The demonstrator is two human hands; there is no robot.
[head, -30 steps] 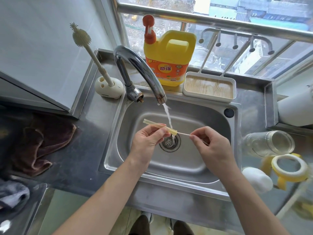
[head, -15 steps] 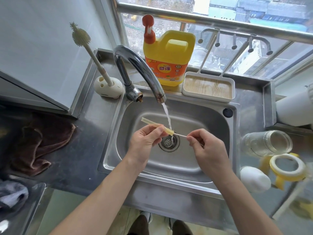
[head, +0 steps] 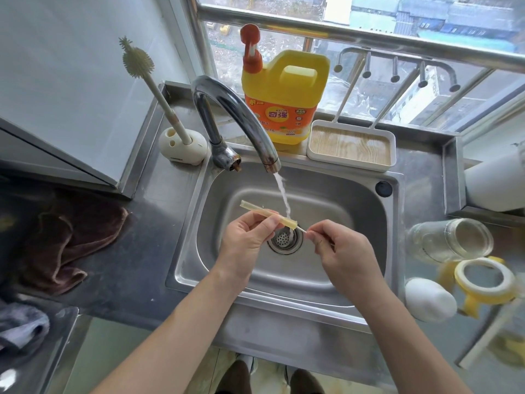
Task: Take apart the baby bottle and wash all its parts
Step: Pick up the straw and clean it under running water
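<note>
Single head view: wide-angle, steeply down onto sink (head: pixel 326 206), close above, facing window (head: pixel 397 27).

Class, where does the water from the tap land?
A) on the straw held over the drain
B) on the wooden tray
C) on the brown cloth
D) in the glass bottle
A: water from the tap strikes the straw that the left hand holds over the drain, the right hand pinching a thin rod at its end.

Steel counter (head: pixel 142 265), barred window (head: pixel 397 38) — daylight, white wall (head: pixel 71 66).
</note>
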